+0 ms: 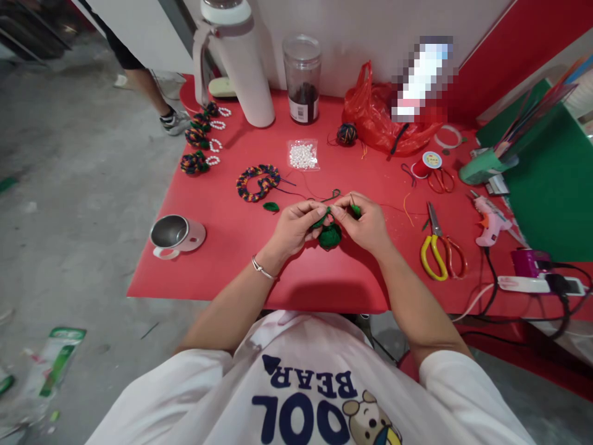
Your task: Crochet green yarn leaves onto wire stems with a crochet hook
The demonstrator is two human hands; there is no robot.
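My left hand [296,227] is closed in a pinch on a small piece of green yarn work [320,220]. Opposite it, my right hand [364,224] is closed too, its thumb and finger meeting the same green yarn; a thin tip pokes up over its fingers, too small to identify. Just below the fingertips is a ball of green yarn [330,237]. Left of my hands lie a small green leaf-shaped piece [271,207] and a multicoloured braided loop [254,183]. A bag of white beads [302,154] lies beyond them.
On the red table [222,241] stand a steel mug [189,235], a white flask [248,68] and a lidded jar [302,80]. Scissors [435,232], a pink glue gun [491,219] and a corded power strip [523,284] sit right. A person's leg [151,89] shows far left.
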